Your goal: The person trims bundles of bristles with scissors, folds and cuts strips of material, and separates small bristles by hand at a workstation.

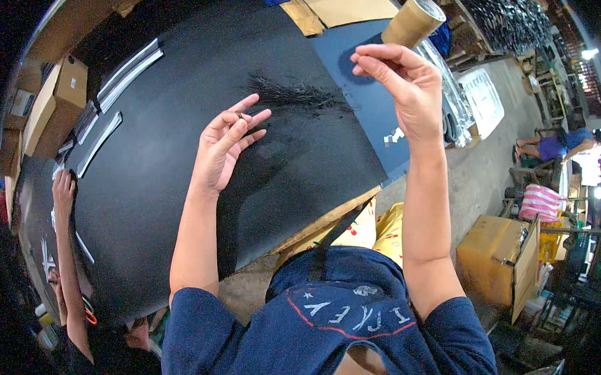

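Strands (pixel 300 97), black and bundled, are seen stretched roughly left to right, just beyond the left hand (pixel 219 145), the nearer one, partly spread; the right hand (pixel 415 85) is drawn narrow. Whether anything is held cannot be told. The black tabletop (pixel 147 214) is flanked by concrete floor (pixel 471 180).

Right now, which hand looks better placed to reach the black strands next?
Probably the left hand: in this view it appears just beside the black strands, while the right hand appears farther off, nearer the brown roll.
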Demonstrator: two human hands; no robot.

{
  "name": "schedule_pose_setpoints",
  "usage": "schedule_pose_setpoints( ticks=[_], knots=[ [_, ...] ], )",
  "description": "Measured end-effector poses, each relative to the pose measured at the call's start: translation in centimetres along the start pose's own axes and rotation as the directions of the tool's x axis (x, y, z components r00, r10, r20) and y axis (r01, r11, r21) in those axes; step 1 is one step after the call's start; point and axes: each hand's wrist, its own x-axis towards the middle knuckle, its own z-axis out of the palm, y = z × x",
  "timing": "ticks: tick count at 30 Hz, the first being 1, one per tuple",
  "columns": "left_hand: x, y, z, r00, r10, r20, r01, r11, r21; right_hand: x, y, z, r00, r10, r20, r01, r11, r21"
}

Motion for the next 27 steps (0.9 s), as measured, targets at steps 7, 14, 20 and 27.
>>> schedule_pose_setpoints(
  ticks=[7, 14, 20, 27],
  knots=[
    [0.1, -0.2, 0.1, 0.995, 0.076, -0.06, -0.072, 0.995, 0.071, -0.7, 1.0, -0.9, 0.992, 0.124, 0.017, -0.125, 0.991, 0.041],
    [-0.4, -0.2, 0.2, 0.997, 0.039, -0.068, -0.035, 0.998, 0.056, -2.2, 0.5, -2.3, 0.991, 0.086, -0.107, -0.081, 0.996, 0.045],
    [-0.1, -0.6, 1.7, 0.993, 0.015, 0.118, -0.007, 0.997, -0.074, -3.7, 1.3, -4.1, 0.965, 0.077, -0.252, -0.017, 0.972, 0.234],
    [-0.1, -0.9, 1.8, 0.989, -0.008, 0.149, 0.034, 0.985, -0.169, -4.7, 2.2, -4.6, 0.937, 0.165, -0.307, -0.035, 0.921, 0.388]
  ],
)
